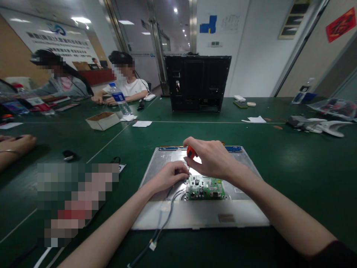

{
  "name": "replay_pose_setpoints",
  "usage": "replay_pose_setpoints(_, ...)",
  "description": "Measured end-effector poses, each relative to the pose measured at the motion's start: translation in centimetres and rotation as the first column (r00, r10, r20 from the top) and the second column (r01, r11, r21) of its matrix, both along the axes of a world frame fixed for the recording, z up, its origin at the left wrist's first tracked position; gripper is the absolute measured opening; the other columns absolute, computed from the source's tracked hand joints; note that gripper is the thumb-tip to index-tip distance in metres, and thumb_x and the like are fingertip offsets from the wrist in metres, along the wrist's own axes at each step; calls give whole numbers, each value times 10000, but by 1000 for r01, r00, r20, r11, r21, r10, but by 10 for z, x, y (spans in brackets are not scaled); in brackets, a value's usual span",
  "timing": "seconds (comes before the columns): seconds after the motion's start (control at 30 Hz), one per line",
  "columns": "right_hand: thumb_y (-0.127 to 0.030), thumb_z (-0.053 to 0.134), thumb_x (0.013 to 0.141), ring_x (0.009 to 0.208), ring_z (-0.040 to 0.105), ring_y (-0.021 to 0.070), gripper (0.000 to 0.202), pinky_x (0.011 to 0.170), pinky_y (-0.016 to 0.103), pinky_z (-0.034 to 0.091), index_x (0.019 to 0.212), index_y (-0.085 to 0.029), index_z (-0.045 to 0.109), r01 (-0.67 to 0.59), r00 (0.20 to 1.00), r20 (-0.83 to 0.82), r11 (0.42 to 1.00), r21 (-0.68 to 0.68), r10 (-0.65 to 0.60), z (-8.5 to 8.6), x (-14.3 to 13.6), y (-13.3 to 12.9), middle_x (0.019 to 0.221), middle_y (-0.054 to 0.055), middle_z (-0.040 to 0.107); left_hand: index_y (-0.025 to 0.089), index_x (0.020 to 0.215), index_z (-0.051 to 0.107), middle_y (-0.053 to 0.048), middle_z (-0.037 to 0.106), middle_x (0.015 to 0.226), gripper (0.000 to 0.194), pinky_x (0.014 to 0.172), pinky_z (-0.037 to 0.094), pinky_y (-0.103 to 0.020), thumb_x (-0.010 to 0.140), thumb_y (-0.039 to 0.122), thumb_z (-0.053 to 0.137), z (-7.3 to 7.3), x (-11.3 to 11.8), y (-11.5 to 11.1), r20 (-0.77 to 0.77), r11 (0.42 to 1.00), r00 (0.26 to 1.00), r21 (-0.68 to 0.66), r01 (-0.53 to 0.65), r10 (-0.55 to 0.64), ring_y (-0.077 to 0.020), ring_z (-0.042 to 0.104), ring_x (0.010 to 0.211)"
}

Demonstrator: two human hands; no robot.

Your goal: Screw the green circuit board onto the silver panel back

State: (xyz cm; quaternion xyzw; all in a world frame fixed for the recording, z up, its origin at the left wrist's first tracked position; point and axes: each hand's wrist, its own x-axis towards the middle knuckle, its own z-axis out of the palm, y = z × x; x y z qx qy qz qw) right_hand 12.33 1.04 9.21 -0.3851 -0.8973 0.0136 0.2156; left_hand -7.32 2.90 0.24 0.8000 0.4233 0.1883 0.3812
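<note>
So, right hand (213, 157): fingers closed round the red screwdriver (191, 152), held upright, shaft down to the far-left corner of the green circuit board (206, 188).
Left hand (170, 175): fingertips bunched at that same corner, beside the shaft; can't tell if they pinch anything. Hands near each other, apart.
Circuit board: component side up, on the metal-backed display panel (245, 214), between my forearms.
Panel: lying flat on the green table (301, 160), narrow blue PCB strip (234, 149) along its far edge.
Cables (170, 208): run from left of the board over the panel's near edge, white connector (153, 245) on the table.
Beyond: black monitor housing (198, 83) standing, back to me; open carton (103, 121) and tilted water bottle (120, 99) to its left.
People: two seated across the table, far left.
</note>
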Motion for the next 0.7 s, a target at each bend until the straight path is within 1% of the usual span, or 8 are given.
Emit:
replay_pose_setpoints(0.17,-280,449,853,639,517,133,229,520,250,233,1060,-180,458,-7,1000,-8,1000,19,8,0,0,0,865,31,651,165,814,638,11,585,672,102,598,394,-251,824,249,580,-1,-1,0,10,999,1000,-36,-5,6,-134,517,619)
replay_pose_setpoints(0.33,-272,451,852,640,519,134,225,523,250,231,1056,-177,468,4,1000,9,1000,-8,-4,2,-1,-2,872,36,655,170,819,648,12,583,676,106,596,400,-256,834,246,575,0,-1,0,11,999,1000,-33,20,-19,-142,529,633)
replay_pose_setpoints(0.43,-275,457,854,641,524,135,230,522,250,231,1061,-176,471,6,1000,12,1000,-2,-6,3,-1,-2,879,35,657,174,823,653,11,584,685,113,608,404,-261,840,251,572,0,-1,-1,6,1000,1000,-7,26,-26,-149,537,655)
replay_pose_setpoints(0.5,-295,457,865,637,525,135,229,518,250,226,1061,-177,472,6,1000,17,1000,5,-6,2,-1,-2,871,33,656,175,829,654,11,588,698,110,615,405,-262,835,255,579,0,-1,-1,-2,1000,1000,6,17,-17,-149,539,661)
replay_pose_setpoints(0.6,-352,464,883,622,517,132,235,512,250,218,1046,-184,475,0,999,32,1000,5,0,0,0,-1,844,24,655,171,837,651,10,596,710,115,612,407,-260,833,257,575,0,0,-1,-9,1000,1000,-23,-1,1,-143,538,649)
replay_pose_setpoints(0.7,-344,464,887,624,518,130,223,513,249,218,1046,-188,474,-5,1000,28,1000,5,5,-1,0,1,848,21,655,167,817,645,10,600,711,101,615,406,-257,820,238,574,-1,0,-1,-1,999,1000,-39,-9,9,-139,537,649)
